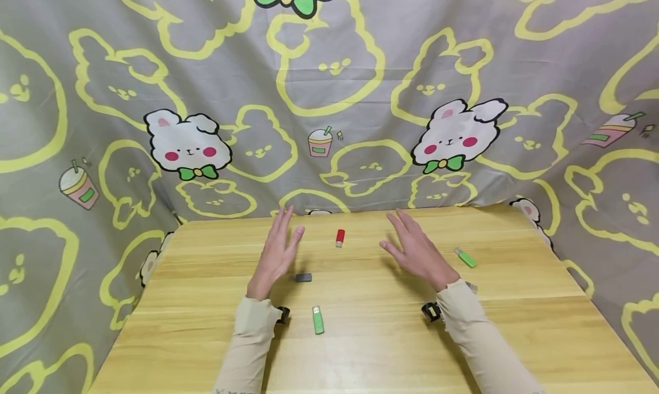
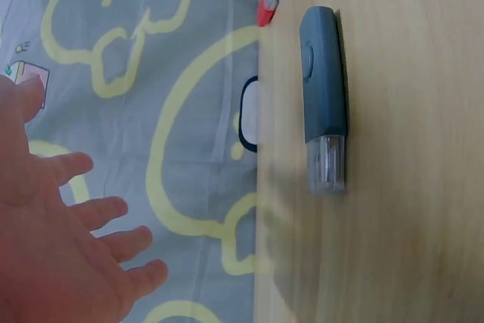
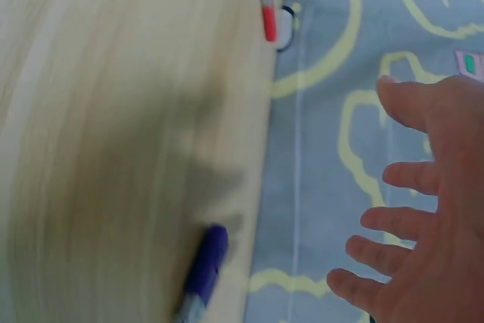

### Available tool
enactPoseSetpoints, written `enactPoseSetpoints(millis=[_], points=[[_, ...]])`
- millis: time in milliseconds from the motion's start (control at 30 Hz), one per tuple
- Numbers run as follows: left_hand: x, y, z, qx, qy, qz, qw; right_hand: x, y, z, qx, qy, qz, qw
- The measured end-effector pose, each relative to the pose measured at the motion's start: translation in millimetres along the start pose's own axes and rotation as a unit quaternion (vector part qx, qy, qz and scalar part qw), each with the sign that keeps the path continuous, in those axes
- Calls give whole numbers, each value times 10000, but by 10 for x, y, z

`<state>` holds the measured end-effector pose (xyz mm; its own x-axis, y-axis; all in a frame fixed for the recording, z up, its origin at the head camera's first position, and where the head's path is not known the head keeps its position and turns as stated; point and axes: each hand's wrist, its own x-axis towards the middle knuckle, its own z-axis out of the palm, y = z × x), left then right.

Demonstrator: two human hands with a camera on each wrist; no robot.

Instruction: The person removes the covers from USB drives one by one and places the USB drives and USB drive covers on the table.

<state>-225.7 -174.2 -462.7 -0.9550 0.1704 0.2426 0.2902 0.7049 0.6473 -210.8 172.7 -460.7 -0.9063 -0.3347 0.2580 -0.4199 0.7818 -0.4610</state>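
In the head view my left hand (image 1: 275,255) is held over the table with fingers extended and nothing in it; a dark USB stick (image 1: 304,277) lies beside its wrist. My right hand (image 1: 418,253) mirrors it, empty, thumb apart from the fingers. A red stick (image 1: 340,238) lies between the hands, farther back. The left wrist view has the left hand (image 2: 64,240) beside a blue-grey stick (image 2: 324,73) with a clear end. From the right wrist, the right hand (image 3: 423,217) appears at the right, a purple-blue stick (image 3: 206,266) at lower centre.
A green stick (image 1: 318,320) lies nearer the front of the wooden table (image 1: 370,354), another green one (image 1: 465,257) right of the right hand. A greyish item (image 1: 471,287) is partly behind the right sleeve. Patterned cloth (image 1: 360,85) hangs behind and at both sides.
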Motion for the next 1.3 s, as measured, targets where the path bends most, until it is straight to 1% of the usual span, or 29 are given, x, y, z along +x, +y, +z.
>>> enactPoseSetpoints(millis=[133,233,333,433,600,667,767,900,1033,1133,1300], points=[[-33,-29,-8,-52,-38,-46,10000,102,-53,120,-15,-164,-106,9998],[-35,-47,-2,-37,-36,-15,10000,202,-110,186,29,-240,-217,9995],[-34,-55,6,-29,-98,-64,9999,317,-169,262,39,-262,-429,9987],[-34,-57,15,-17,-177,-153,9997,437,-225,343,-71,-326,-677,9971],[-44,-57,46,-117,-264,-179,9994,631,-315,472,-308,-653,-968,9927],[-47,-55,56,-159,-268,-177,9994,705,-348,520,-259,-795,-1037,9911],[-52,-49,63,-218,-237,-205,9993,798,-383,590,-34,-942,-1145,9889],[-56,-60,82,-249,-249,-204,9992,890,-420,660,165,-1163,-1259,9851],[-54,-64,87,-243,-270,-191,9992,972,-442,712,20,-1363,-1443,9801],[-51,-59,78,-260,-233,-192,9992,1022,-451,739,-86,-1360,-1683,9763],[-52,-57,80,-298,-252,-178,9991,1051,-448,753,-27,-1368,-1992,9704]])
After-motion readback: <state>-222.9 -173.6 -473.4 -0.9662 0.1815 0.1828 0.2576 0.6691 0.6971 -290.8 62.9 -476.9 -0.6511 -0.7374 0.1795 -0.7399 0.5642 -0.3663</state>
